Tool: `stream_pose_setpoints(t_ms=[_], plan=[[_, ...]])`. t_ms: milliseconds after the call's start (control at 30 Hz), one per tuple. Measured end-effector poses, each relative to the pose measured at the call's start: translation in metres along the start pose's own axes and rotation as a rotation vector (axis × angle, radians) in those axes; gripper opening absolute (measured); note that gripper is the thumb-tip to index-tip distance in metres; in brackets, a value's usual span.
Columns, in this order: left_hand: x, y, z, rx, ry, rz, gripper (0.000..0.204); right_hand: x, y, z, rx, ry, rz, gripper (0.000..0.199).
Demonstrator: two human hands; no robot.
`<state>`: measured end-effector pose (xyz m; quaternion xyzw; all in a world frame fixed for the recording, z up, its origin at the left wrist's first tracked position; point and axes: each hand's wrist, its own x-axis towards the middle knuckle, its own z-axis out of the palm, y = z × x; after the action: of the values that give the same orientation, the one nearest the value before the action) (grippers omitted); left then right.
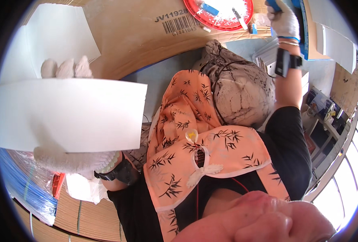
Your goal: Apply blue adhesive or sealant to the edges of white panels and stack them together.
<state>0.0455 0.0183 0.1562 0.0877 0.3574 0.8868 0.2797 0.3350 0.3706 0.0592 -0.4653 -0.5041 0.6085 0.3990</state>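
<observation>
My left hand (72,159), in a pale fluffy work glove, holds a flat white panel (72,115). The glove's palm shows at the panel's near edge, and fingertips show past its far edge; the rest of the hand is hidden behind it. Beyond it stands another white board (66,36). At the far right, my right hand (284,23) is raised, also gloved, with its fingers closed round a small blue block (274,5) partly cut off by the picture's edge. Close by that hand is a blue-edged stack of boards (306,36).
A red round tray (190,15) with white crumbs, a blue block (209,9) and a knife (239,18) lies on a large cardboard sheet (134,44). Left of me are plastic-wrapped blue material (26,185) and strapped cardboard (88,220). A cluttered shelf (324,125) stands at right.
</observation>
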Motion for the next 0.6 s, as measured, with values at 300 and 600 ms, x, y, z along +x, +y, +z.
stream_pose_setpoints(t_ms=[300,600], plan=[[0.009,0.001,-0.044,-0.506,-0.331,-0.23,0.097,-0.111,-0.092,0.105,0.111,-0.273,0.085,0.033],[0.007,0.005,-0.062,-0.736,-0.409,-0.258,0.104,-0.167,-0.042,0.159,0.297,-0.736,0.345,0.037]])
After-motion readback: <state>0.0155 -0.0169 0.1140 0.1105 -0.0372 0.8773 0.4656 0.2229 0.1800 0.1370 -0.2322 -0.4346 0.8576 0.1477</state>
